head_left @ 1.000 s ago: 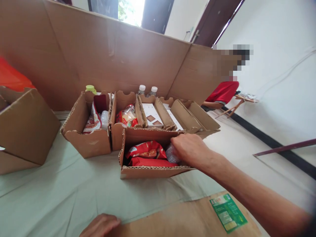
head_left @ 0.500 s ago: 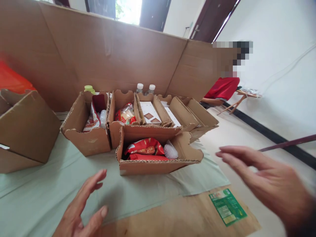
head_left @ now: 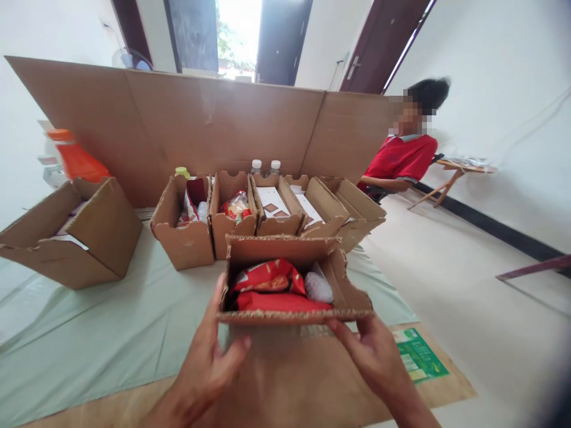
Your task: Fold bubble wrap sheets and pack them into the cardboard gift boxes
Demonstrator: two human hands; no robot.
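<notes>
An open cardboard box point(head_left: 276, 248) is lifted towards me, held between both hands. My left hand point(head_left: 209, 362) grips its left front corner, fingers up the side and thumb on the front wall. On the right front corner my right hand point(head_left: 372, 353) is closed, thumb on the rim. Inside lie red snack packets point(head_left: 267, 282) and a clear plastic-wrapped item point(head_left: 318, 287).
Behind stands a row of open cardboard boxes point(head_left: 185, 244) with snacks, white cartons and two water bottles point(head_left: 256, 166). A larger box point(head_left: 89, 238) lies at the left beside an orange bottle point(head_left: 74, 157). A cardboard wall point(head_left: 214, 119) backs the table. A seated person point(head_left: 401, 160) is at the right. A green leaflet point(head_left: 417, 356) lies near me.
My right hand left the inside of the box and swung out; both hands then closed on the box's front corners and lifted it towards me. The camera tilted up.
</notes>
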